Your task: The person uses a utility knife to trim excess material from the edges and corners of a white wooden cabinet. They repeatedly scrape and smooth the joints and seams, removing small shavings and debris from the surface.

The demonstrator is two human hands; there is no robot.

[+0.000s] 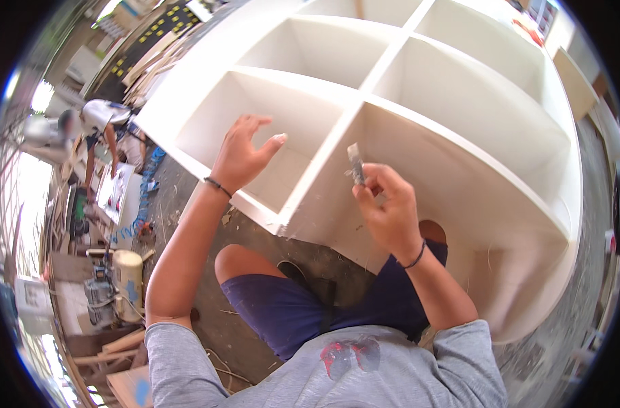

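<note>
A large white shelf unit (319,166) with several open box-shaped compartments lies in front of me. My left hand (243,151) is raised over the near left compartment, with thumb and fingers apart and nothing in it. My right hand (391,200) pinches a short, narrow grey piece with a pale, rough end (355,162) between thumb and fingers; its exact kind I cannot make out. That piece points up and away from me, over the near right compartment, whose inside looks duller and browner than the others. I cannot tell whether its end touches the panel.
At the left, another person (109,129) bends over a white panel (121,197) beside a coiled blue hose (146,187). A cream tank with a motor (127,285) and wood offcuts (123,343) stand lower left. Long boards (157,61) lie far left. My knees are close to the unit.
</note>
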